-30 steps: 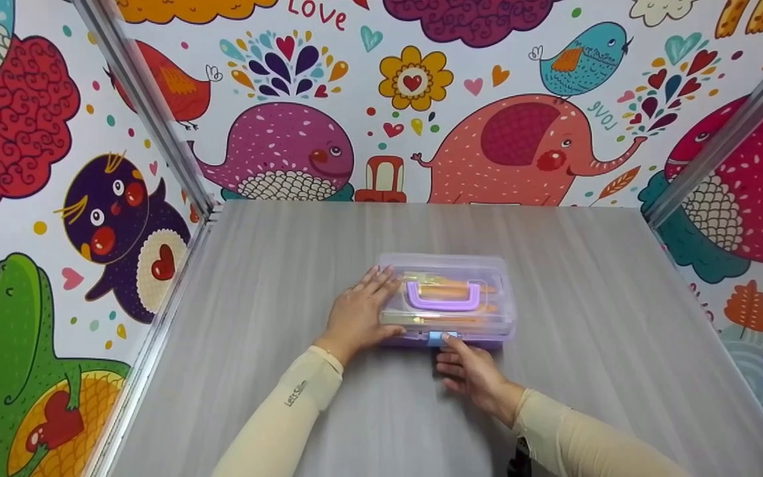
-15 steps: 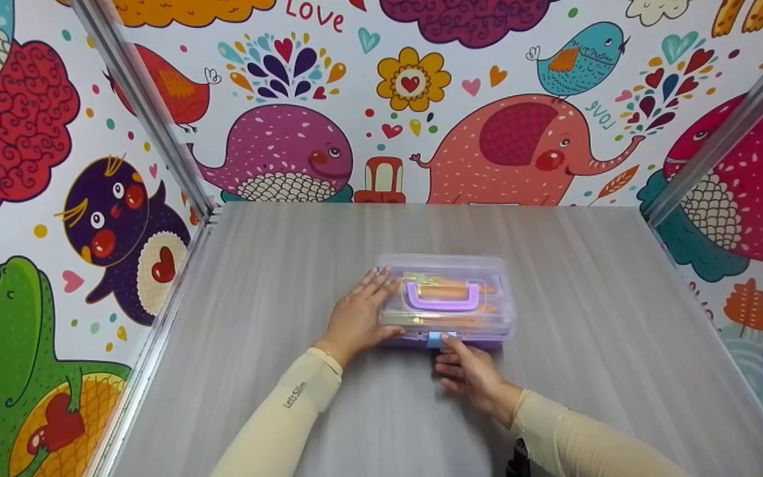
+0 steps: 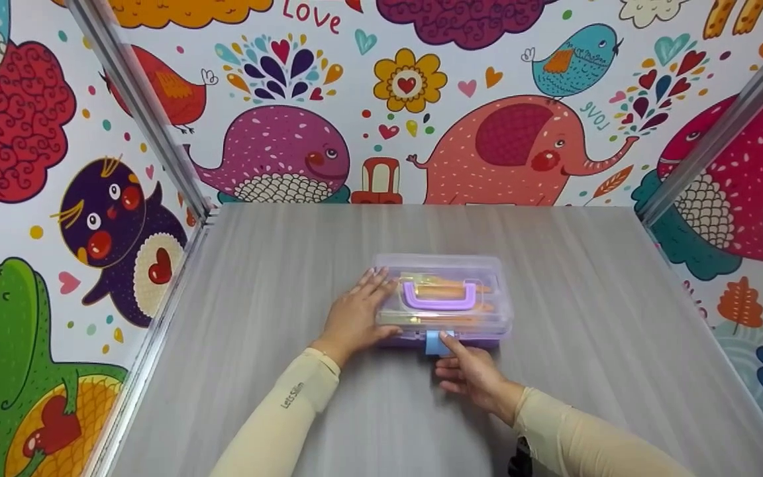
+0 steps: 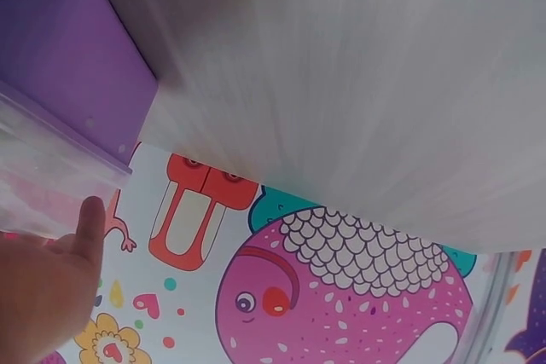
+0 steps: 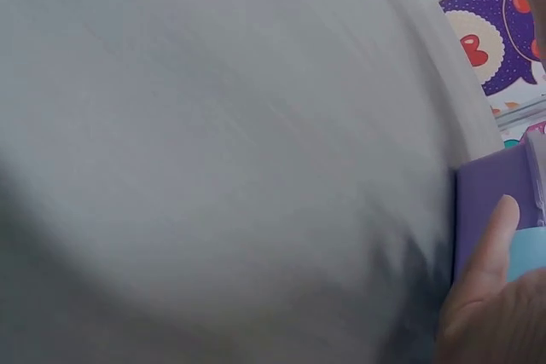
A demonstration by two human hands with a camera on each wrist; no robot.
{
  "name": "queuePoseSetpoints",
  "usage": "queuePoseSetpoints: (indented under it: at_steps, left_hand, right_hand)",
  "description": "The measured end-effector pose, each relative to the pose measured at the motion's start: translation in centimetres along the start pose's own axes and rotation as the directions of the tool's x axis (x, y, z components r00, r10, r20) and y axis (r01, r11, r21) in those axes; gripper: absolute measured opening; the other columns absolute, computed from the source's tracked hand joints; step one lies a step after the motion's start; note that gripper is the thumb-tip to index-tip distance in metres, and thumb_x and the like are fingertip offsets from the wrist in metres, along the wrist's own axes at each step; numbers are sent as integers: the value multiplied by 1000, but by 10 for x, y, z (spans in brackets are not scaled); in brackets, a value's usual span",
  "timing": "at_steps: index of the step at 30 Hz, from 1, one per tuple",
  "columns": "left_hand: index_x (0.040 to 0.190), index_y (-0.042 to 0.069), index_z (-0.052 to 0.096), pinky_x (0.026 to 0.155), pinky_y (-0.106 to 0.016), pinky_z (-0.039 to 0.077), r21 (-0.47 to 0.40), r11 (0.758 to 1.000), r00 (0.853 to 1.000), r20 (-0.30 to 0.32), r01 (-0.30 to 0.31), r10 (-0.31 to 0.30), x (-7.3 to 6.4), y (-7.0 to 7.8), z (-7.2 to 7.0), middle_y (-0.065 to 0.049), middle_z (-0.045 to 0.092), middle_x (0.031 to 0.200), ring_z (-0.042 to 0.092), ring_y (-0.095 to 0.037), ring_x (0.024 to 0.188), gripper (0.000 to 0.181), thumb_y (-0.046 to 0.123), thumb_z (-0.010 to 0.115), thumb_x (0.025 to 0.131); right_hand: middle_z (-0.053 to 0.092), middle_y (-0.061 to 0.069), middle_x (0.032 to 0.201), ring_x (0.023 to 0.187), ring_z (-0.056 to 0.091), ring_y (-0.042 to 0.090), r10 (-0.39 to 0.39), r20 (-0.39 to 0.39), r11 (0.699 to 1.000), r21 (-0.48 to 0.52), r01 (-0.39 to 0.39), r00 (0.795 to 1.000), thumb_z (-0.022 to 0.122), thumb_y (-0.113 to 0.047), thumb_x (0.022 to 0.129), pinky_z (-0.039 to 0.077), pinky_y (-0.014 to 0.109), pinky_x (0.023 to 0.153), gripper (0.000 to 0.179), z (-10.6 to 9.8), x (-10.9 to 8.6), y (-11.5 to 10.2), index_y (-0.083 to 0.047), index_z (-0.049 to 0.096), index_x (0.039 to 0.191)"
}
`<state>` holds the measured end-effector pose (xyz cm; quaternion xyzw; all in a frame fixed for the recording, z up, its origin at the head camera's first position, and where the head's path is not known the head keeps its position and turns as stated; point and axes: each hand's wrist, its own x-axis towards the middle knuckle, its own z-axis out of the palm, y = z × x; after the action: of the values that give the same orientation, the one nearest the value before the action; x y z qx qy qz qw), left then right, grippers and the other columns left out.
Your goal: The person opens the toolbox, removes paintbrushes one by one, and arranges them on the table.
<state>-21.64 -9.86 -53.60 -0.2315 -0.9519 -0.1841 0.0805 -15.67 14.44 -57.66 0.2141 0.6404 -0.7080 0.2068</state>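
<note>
A purple plastic storage box with a see-through lid stands on the table, its lid down. Long orange and yellow things show dimly through the lid, under a purple handle. My left hand rests on the box's left side with its fingers stretched over the lid and its thumb along the front edge. At the front, my right hand has its thumb on the blue latch, the other fingers curled below. In the right wrist view, the thumb lies beside the blue latch against the purple front.
The grey wood-grain table surrounds the box. Printed cartoon walls enclose its back and sides, with metal rails at the corners. A small black object is near the right forearm.
The blue latch now shows larger and reaches lower towards me, with my right thumb still on it. My left hand keeps its place on the box. The view has shifted slightly.
</note>
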Motion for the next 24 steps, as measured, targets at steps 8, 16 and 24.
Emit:
queuePoseSetpoints:
  at_steps: [8,16,24]
  left_hand:
    - [151,17,46,114,-43,31,10,1000,1000,13,13,-13,-1,1,1,-3,32,160,26,-26,147,91,55,81,76]
    - [151,17,45,114,-45,31,27,1000,1000,10,9,-9,-1,2,1,-3,31,160,26,-27,147,91,57,80,77]
    - [152,19,44,112,-47,35,30,999,1000,19,21,-21,-1,2,1,-2,31,160,26,-26,147,92,58,79,77]
  right_hand:
    - [66,9,84,69,66,16,-1,21,999,-39,2,1000,71,-59,85,60,36,62,75,-4,-1,-2,10,59,111]
    - [66,8,84,70,65,17,11,22,999,-38,-10,1000,68,-62,85,59,37,64,74,-6,-2,-4,7,59,109]
    - [68,8,89,75,66,17,17,67,998,-70,-13,998,67,-58,87,58,35,65,77,-11,-4,-5,11,56,118]
